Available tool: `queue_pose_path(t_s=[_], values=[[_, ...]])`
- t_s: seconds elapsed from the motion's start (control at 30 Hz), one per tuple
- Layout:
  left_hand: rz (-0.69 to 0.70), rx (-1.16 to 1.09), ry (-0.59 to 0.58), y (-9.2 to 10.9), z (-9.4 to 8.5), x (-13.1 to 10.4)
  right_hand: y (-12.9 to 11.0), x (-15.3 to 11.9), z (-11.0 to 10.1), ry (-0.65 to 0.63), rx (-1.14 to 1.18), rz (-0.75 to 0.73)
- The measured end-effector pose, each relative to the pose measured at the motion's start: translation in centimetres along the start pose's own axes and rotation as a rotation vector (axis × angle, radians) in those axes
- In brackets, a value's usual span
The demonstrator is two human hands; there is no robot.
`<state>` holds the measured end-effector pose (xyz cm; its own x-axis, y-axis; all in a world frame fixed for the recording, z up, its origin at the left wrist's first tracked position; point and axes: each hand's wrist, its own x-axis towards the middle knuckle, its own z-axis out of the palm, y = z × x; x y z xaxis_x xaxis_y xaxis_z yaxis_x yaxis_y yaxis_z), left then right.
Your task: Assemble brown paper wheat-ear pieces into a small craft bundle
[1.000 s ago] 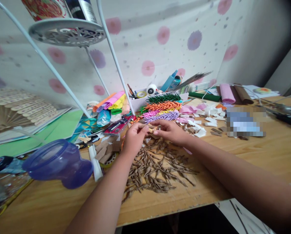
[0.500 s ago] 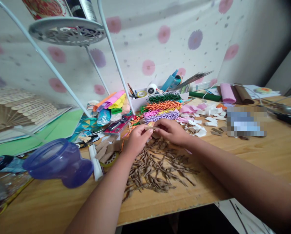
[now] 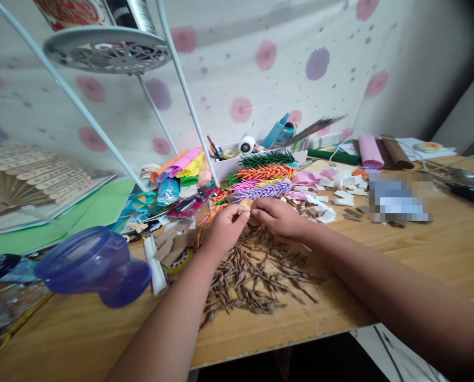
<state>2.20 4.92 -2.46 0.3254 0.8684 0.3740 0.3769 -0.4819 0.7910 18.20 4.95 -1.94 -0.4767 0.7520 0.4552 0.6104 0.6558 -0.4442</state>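
My left hand (image 3: 228,229) and my right hand (image 3: 279,217) meet above the middle of the table, thumbs and fingertips pinched close together. Whatever small piece sits between the fingertips is mostly hidden and too small to name. Just below both hands spreads a pile of brown twisted paper pieces (image 3: 256,276), knotted like buds on thin stems. Right behind the fingers lie a purple braided paper spike (image 3: 274,189), an orange one (image 3: 266,172) and a dark green one (image 3: 266,159), stacked with pink and yellow ones.
A purple translucent vase (image 3: 97,268) lies at the left, beside a white tube (image 3: 156,265) and a tape roll (image 3: 179,261). White paper scraps (image 3: 324,212) are scattered to the right. A white metal stand (image 3: 110,50) rises at the back left. Crepe rolls (image 3: 370,152) lie at the back right.
The right-hand fingers have flattened and lowered slightly, closing in beside the left fingertips. A tan strip that showed between the hands is now mostly hidden. The view has barely shifted.
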Motion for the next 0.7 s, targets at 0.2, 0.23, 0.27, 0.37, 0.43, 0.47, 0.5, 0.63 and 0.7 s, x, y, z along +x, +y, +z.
queue_pose_path(t_s=[0.2,0.23,0.27,0.37,0.43,0.47,0.5,0.63,0.7], values=[[-0.063,-0.045,0.038,-0.1,0.1,0.05,0.05,-0.21,0.24,0.07,0.012,-0.113],[-0.071,-0.058,0.029,-0.12,0.12,0.05,0.08,-0.21,0.27,0.088,-0.003,-0.12],[-0.077,-0.07,0.019,-0.14,0.14,0.04,0.12,-0.2,0.28,0.101,-0.015,-0.12],[-0.079,-0.098,0.011,-0.12,0.18,0.0,0.23,-0.14,0.26,0.108,-0.008,-0.098],[-0.069,-0.113,0.009,-0.11,0.18,0.0,0.26,-0.11,0.24,0.101,0.016,-0.078],[-0.062,-0.119,0.006,-0.13,0.18,0.01,0.27,-0.09,0.25,0.102,0.034,-0.064],[-0.055,-0.122,0.003,-0.16,0.16,0.03,0.28,-0.07,0.29,0.103,0.066,-0.044],[-0.017,-0.111,-0.027,-0.45,0.06,0.19,0.42,0.08,0.59,0.076,0.365,0.095],[-0.003,-0.112,-0.045,-0.62,-0.02,0.28,0.5,0.16,0.7,0.063,0.459,0.122]])
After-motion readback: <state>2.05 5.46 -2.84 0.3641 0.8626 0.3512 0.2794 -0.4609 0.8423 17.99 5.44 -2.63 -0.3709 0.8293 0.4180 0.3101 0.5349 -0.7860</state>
